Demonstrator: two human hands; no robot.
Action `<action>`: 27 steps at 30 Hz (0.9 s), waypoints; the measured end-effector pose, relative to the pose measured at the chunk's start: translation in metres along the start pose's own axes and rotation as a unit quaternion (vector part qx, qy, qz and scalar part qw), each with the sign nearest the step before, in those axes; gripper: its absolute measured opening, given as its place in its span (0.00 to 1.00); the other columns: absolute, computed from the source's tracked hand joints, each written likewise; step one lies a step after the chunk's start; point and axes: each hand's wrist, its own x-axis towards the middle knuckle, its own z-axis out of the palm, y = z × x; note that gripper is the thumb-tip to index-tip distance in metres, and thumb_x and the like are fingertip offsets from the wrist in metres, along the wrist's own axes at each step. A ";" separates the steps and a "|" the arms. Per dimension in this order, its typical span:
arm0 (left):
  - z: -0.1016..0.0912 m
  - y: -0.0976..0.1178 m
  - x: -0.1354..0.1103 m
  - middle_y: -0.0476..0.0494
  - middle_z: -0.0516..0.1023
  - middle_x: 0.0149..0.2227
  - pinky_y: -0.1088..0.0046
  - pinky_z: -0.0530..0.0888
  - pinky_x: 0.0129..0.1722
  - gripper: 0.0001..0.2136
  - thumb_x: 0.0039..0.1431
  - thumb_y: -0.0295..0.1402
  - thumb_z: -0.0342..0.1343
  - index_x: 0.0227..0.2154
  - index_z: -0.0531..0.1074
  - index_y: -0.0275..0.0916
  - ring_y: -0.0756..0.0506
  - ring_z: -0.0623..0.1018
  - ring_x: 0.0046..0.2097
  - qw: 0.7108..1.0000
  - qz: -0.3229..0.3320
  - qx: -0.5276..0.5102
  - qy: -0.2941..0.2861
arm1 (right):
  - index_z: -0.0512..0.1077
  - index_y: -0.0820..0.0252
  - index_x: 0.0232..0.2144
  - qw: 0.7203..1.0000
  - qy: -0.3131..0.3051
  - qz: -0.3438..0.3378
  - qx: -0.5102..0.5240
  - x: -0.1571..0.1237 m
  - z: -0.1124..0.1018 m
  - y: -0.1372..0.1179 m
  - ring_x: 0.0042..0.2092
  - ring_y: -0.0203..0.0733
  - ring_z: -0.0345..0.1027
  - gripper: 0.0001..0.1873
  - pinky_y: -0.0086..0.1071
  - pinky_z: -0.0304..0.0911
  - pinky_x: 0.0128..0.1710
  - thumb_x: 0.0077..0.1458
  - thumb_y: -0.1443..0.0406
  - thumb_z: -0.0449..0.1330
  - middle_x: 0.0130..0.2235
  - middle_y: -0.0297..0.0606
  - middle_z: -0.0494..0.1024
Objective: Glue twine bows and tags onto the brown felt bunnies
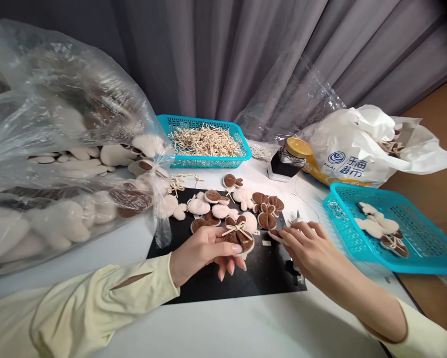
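Note:
My left hand is closed on a brown plush bunny-head patch with pale edging, and a cream cord bow lies across it between the ears. My right hand lies over the right edge of the black mat, fingers stretched out and palm down. Its fingertips touch a brown patch. A pointed nozzle shows behind those fingers; what lies beneath the palm is mostly hidden. Several brown and white bunny-head patches are heaped on the mat beyond my left hand.
A blue basket of cord bows stands at the back. At right, another blue basket holds a few patches. A clear bag of patches fills the left; a white shopping bag and a yellow-lidded jar stand back right.

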 end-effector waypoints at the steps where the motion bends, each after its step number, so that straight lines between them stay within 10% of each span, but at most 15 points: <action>1: 0.000 0.000 0.000 0.42 0.78 0.25 0.83 0.69 0.16 0.07 0.51 0.31 0.58 0.32 0.71 0.31 0.53 0.71 0.22 1.000 0.001 0.001 -0.002 | 0.65 0.63 0.46 1.000 0.006 -0.002 0.021 0.000 -0.005 0.003 0.40 0.50 0.65 0.15 0.45 0.59 0.39 0.57 0.73 0.48 0.38 0.44 0.75; 7: -0.002 0.000 0.001 0.41 0.78 0.25 0.83 0.69 0.17 0.07 0.51 0.30 0.57 0.32 0.71 0.31 0.53 0.72 0.22 1.000 0.002 0.005 -0.001 | 0.58 0.60 0.49 0.980 0.061 0.104 0.160 0.031 -0.054 0.041 0.27 0.39 0.65 0.15 0.31 0.61 0.26 0.61 0.64 0.45 0.30 0.38 0.72; 11: -0.001 0.000 0.001 0.42 0.78 0.25 0.83 0.68 0.16 0.07 0.50 0.31 0.58 0.31 0.71 0.31 0.53 0.71 0.21 1.000 0.002 -0.003 0.001 | 0.61 0.63 0.47 0.979 0.156 0.114 0.072 0.057 -0.051 0.054 0.43 0.50 0.65 0.16 0.42 0.62 0.41 0.57 0.64 0.52 0.44 0.51 0.68; 18: -0.001 0.000 0.000 0.42 0.78 0.25 0.82 0.68 0.17 0.06 0.52 0.29 0.56 0.32 0.72 0.31 0.53 0.72 0.22 1.000 0.004 0.007 -0.003 | 0.68 0.60 0.32 0.971 -0.040 0.036 0.231 0.047 -0.015 0.005 0.32 0.39 0.68 0.07 0.32 0.64 0.31 0.55 0.73 0.52 0.35 0.39 0.71; 27: 0.000 0.000 0.000 0.41 0.78 0.25 0.83 0.68 0.16 0.07 0.51 0.30 0.57 0.33 0.70 0.31 0.53 0.71 0.21 1.000 0.000 0.006 0.004 | 0.64 0.60 0.32 0.967 -0.039 0.065 0.244 0.050 0.016 -0.010 0.31 0.38 0.67 0.09 0.31 0.62 0.29 0.53 0.76 0.50 0.34 0.38 0.69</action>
